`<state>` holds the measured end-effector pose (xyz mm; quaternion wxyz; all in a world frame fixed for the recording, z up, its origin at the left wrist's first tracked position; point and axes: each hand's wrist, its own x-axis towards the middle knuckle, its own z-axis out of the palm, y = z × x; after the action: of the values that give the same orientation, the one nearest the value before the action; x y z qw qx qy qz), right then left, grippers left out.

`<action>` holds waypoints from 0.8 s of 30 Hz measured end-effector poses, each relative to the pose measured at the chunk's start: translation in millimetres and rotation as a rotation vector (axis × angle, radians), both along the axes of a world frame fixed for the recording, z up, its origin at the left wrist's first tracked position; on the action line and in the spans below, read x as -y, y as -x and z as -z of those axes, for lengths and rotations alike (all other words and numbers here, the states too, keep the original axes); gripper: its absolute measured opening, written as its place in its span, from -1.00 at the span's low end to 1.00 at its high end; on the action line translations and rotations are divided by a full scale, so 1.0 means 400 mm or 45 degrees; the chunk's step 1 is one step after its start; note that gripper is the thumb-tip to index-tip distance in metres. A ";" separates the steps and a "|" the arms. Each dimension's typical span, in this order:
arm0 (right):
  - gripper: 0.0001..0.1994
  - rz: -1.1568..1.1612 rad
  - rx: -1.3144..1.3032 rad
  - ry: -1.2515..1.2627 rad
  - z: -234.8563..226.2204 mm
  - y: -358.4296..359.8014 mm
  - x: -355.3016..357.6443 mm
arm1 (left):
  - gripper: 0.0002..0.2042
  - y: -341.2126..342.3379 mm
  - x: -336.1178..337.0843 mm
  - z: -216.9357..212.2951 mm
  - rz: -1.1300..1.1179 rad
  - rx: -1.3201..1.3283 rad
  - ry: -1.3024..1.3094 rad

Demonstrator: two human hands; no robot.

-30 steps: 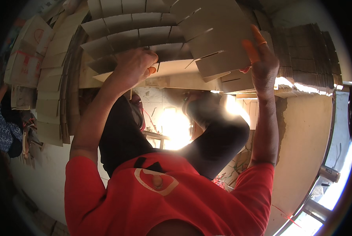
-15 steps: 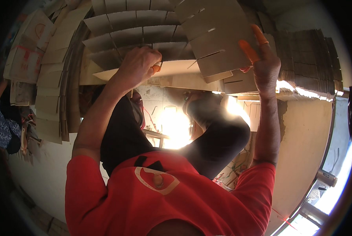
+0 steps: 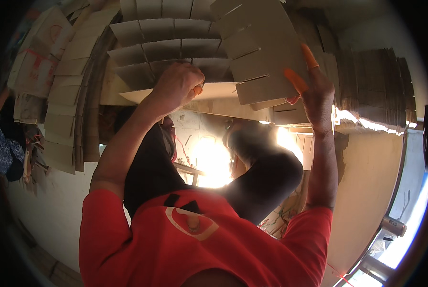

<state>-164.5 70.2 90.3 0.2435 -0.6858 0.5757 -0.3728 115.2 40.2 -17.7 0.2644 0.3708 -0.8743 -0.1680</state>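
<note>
My left hand (image 3: 178,86) is closed at the near edge of a cardboard divider grid (image 3: 161,51), pinching the nearest upright strip (image 3: 219,90). An orange finger cover shows at its fingertips. A slotted cardboard sheet (image 3: 266,52) is in my right hand (image 3: 318,95), held by its right edge. Two fingers with orange covers lie along the sheet's face, while the thumb is mostly hidden behind it. The sheet is tilted, its slots opening toward the grid, and its left side overlaps the grid's right end in view.
Slotted cardboard strips (image 3: 63,107) are stacked on the left beside a cardboard box (image 3: 44,62). More stacked cardboard (image 3: 374,88) stands at the right. My bent legs (image 3: 266,177) are below the work surface. Part of a person in patterned cloth (image 3: 3,143) shows at far left.
My right hand has brought the slotted sheet a little left and nearer, closer to my left hand. The left hand keeps its pinch on the grid; the whole view has shifted slightly.
</note>
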 end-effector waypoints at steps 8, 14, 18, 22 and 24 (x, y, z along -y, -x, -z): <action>-0.41 0.019 -0.031 -0.171 0.024 -0.018 -0.001 | -0.80 -0.006 0.045 -0.022 -0.065 -0.084 -0.050; -0.42 -0.123 -0.067 -0.386 -0.006 -0.049 0.029 | -0.74 -0.054 0.297 -0.002 -0.301 -0.138 0.525; -0.42 -0.187 -0.091 -0.355 0.028 -0.045 0.044 | -0.68 -0.041 0.342 -0.017 -0.382 0.310 0.209; -0.45 -0.264 -0.191 -0.446 0.066 -0.067 0.048 | -0.70 -0.048 0.375 0.030 -0.339 0.372 0.171; -0.46 -0.255 -0.274 -0.494 0.070 -0.070 0.049 | -0.72 -0.042 0.389 0.050 -0.352 0.368 0.178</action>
<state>-136.7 50.8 62.3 0.3436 -0.7157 0.5882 -0.1539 131.8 -115.4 -37.7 0.1820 0.4882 -0.8534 -0.0144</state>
